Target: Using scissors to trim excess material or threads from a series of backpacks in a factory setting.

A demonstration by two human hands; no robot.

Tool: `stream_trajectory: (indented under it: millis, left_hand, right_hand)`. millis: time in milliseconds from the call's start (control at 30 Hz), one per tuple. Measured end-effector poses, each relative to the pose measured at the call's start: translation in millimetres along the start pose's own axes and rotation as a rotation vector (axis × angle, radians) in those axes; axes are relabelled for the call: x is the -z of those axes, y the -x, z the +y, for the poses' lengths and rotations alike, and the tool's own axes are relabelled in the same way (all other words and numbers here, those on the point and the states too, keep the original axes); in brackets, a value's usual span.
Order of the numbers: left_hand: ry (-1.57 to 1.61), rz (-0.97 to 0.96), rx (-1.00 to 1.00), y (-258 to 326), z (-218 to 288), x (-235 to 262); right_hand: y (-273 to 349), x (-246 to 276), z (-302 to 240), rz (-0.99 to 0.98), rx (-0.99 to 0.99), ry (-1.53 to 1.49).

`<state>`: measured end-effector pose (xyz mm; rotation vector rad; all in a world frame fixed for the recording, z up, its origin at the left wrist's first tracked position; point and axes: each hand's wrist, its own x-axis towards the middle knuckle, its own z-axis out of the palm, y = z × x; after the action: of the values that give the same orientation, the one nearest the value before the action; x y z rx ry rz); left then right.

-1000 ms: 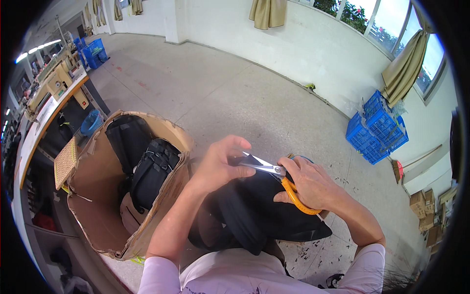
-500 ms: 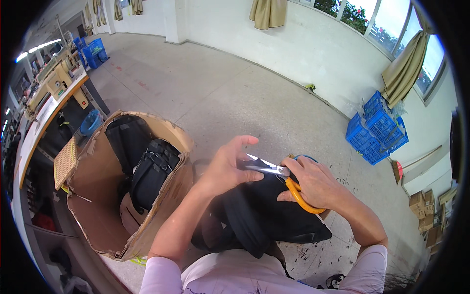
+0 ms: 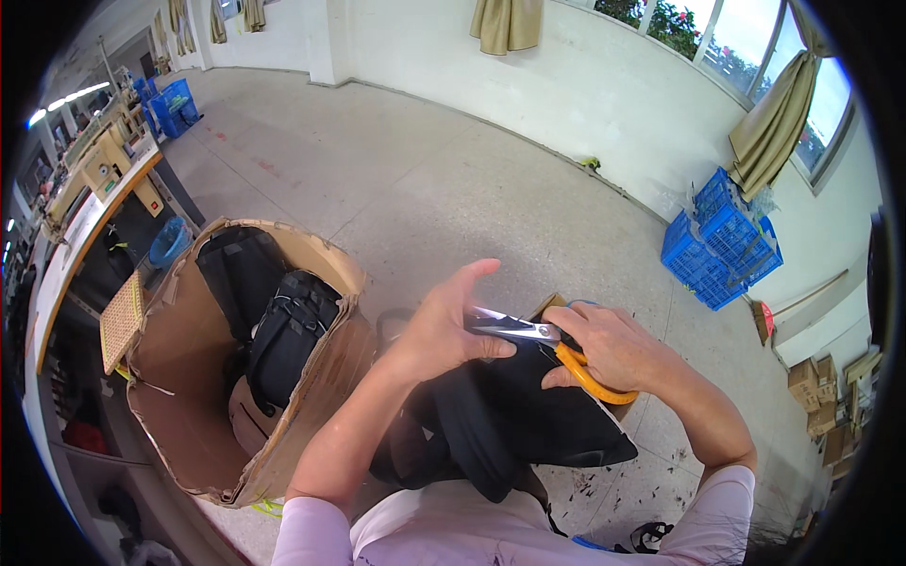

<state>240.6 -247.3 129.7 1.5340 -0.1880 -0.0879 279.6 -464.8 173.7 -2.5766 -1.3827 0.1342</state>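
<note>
My right hand [image 3: 604, 347] is closed around the orange handles of a pair of scissors [image 3: 593, 379]. Their silver blades point left and lie nearly together, the tips reaching my left hand [image 3: 439, 325]. On that hand the index finger and thumb are spread apart around the blades; its other fingers are largely hidden. Beneath both hands a black fabric bag [image 3: 528, 406] lies across my lap, with a wide black strap hanging down its near side. Whether a thread or strap edge sits at the blades is too small to tell.
At my left stands an open cardboard box [image 3: 179, 415] with black backpacks [image 3: 293, 340] inside. Beyond it is a sewing machine table [image 3: 90, 241]. Stacked blue crates [image 3: 722, 245] stand by the right wall, with small cartons [image 3: 816, 396] nearer. Dark scraps [image 3: 590, 486] litter the floor.
The scissor blades, spread apart before, have come nearly together. My hands have barely shifted; the view has moved slightly.
</note>
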Motion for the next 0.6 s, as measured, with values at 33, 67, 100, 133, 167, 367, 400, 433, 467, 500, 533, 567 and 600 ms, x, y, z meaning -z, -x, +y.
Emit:
stream_trajectory:
  millis: [33, 67, 100, 133, 167, 367, 400, 433, 467, 500, 533, 567, 600]
  left_hand:
    - [-0.022, -0.004, 0.003, 0, 0, 0]
    - [-0.022, -0.003, 0.005, 0, -1, 0]
    - [-0.037, -0.009, -0.004, -1, -3, 0]
    - [-0.051, -0.015, -0.014, -2, -4, -1]
    - [-0.050, -0.016, -0.014, -2, -4, -2]
    - [-0.107, -0.012, -0.012, -5, -9, -4]
    - [-0.104, -0.005, -0.014, -5, -9, -5]
    - [-0.100, 0.002, -0.015, -5, -9, -6]
    - [-0.099, 0.003, -0.015, -5, -11, -6]
    - [-0.148, 0.000, -0.028, -6, -13, -4]
    - [-0.195, -0.003, -0.041, -6, -14, -4]
    - [-0.194, -0.001, -0.041, -6, -14, -5]
    - [-0.140, -0.002, -0.061, -6, -13, -7]
  right_hand:
    - [0, 2, 0, -0.001, 0.001, -0.002]
    - [1, 4, 0, -0.044, -0.026, 0.006]
    - [3, 6, 0, -0.087, -0.054, 0.015]
    - [4, 5, 2, -0.088, -0.055, 0.014]
    - [5, 4, 5, -0.068, -0.027, 0.017]
    - [9, -2, 12, -0.055, -0.021, 0.014]
    - [10, -3, 13, -0.063, -0.028, 0.008]
    - [10, -3, 12, -0.064, -0.028, 0.009]
    - [11, -3, 12, -0.081, -0.050, -0.015]
    - [11, -3, 11, -0.098, -0.072, -0.039]
    - [10, -2, 10, -0.099, -0.072, -0.037]
    - [9, -1, 10, -0.061, -0.079, -0.107]
    - [8, 0, 9, -0.024, -0.088, -0.175]
